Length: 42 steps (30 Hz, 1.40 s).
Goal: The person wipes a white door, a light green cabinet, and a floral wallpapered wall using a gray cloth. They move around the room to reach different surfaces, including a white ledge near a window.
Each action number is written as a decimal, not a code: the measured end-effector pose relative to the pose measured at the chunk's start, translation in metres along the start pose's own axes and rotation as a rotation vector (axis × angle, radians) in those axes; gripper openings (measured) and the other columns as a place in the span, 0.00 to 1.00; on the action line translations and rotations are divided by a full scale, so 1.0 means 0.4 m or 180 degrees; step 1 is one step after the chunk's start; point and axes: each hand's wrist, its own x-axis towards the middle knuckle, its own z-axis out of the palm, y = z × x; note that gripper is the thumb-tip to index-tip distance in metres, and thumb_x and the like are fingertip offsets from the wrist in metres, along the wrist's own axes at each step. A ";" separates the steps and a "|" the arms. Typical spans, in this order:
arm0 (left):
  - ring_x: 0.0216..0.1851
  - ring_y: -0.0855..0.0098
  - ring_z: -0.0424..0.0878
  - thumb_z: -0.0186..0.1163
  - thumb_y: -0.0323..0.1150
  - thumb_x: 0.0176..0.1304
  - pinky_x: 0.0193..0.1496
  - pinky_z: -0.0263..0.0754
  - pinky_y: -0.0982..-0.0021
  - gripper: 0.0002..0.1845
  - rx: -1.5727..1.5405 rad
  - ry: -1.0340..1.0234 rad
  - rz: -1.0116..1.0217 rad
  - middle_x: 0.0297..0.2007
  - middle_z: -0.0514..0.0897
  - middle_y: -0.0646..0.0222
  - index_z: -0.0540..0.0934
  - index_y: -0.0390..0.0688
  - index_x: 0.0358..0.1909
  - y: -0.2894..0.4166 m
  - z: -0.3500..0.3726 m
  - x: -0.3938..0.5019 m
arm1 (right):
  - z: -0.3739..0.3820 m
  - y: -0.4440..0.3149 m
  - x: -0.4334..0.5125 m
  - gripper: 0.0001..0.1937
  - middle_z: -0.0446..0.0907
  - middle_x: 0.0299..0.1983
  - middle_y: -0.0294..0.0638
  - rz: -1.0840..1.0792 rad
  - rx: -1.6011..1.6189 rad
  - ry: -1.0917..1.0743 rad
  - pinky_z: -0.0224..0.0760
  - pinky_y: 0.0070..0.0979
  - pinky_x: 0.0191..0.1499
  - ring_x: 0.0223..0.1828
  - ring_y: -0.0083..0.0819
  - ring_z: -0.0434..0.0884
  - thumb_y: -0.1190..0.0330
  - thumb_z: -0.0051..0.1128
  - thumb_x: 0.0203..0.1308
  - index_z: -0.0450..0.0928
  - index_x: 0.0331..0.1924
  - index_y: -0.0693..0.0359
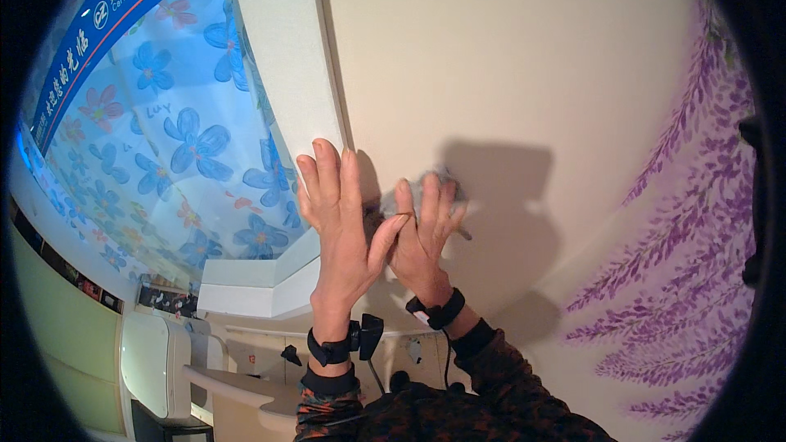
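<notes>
My left hand [338, 215] lies flat along the edge of the white window frame [282, 43], fingers pointing up the picture and thumb spread toward the other hand. It holds nothing that I can see. Just to its right, my right hand [424, 233] presses a crumpled grey cloth [389, 201] against the beige wall [466, 73]. Part of the cloth is hidden under the fingers. The left thumb tip overlaps the right hand in view; whether they touch is unclear. Both wrists carry black straps, and a small black device [371, 336] sits at the left one.
Left of the frame is a window [196, 141] with blue and pink flower patterns and a blue banner [123, 12] bearing writing. Purple painted blossoms [675, 282] cover the wall at right. Below left stand a white appliance [156, 365] and a curved pale ledge [239, 387].
</notes>
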 end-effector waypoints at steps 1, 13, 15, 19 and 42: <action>0.84 0.46 0.29 0.64 0.47 0.70 0.78 0.25 0.37 0.47 -0.0095 0.0042 0.0075 0.82 0.40 0.45 0.53 0.40 0.82 -0.008 -0.003 0.000 | -0.010 -0.012 0.043 0.37 0.57 0.78 0.50 -0.0111 -0.0027 0.0051 0.47 0.69 0.69 0.78 0.55 0.56 0.61 0.68 0.57 0.70 0.73 0.51; 0.83 0.44 0.29 0.58 0.41 0.74 0.78 0.22 0.37 0.38 0.0756 0.0298 -0.0041 0.83 0.38 0.46 0.57 0.42 0.81 0.037 0.043 0.016 | -0.165 0.046 0.471 0.44 0.63 0.78 0.46 -0.0773 -0.0134 0.0998 0.45 0.62 0.75 0.79 0.49 0.60 0.59 0.76 0.45 0.71 0.73 0.52; 0.83 0.44 0.29 0.54 0.32 0.73 0.78 0.22 0.37 0.36 0.0598 0.0378 -0.0022 0.83 0.39 0.46 0.57 0.42 0.81 0.038 0.049 0.017 | -0.155 0.053 0.397 0.45 0.60 0.79 0.46 -0.0488 -0.0056 0.0587 0.44 0.65 0.74 0.79 0.49 0.59 0.57 0.77 0.45 0.70 0.73 0.51; 0.83 0.40 0.29 0.52 0.28 0.69 0.79 0.23 0.38 0.38 0.0596 0.0403 -0.0011 0.83 0.38 0.45 0.57 0.42 0.81 0.031 0.053 0.014 | -0.090 0.057 0.171 0.36 0.58 0.79 0.50 -0.0416 -0.0080 0.0344 0.34 0.68 0.76 0.81 0.55 0.53 0.54 0.65 0.61 0.70 0.74 0.54; 0.81 0.35 0.20 0.60 0.58 0.70 0.72 0.18 0.25 0.43 0.0892 -0.0289 0.0095 0.82 0.28 0.44 0.58 0.60 0.82 0.172 0.225 0.000 | -0.138 0.516 -0.194 0.37 0.45 0.82 0.59 0.2550 -0.0051 0.1901 0.32 0.51 0.81 0.83 0.56 0.44 0.52 0.38 0.77 0.48 0.80 0.67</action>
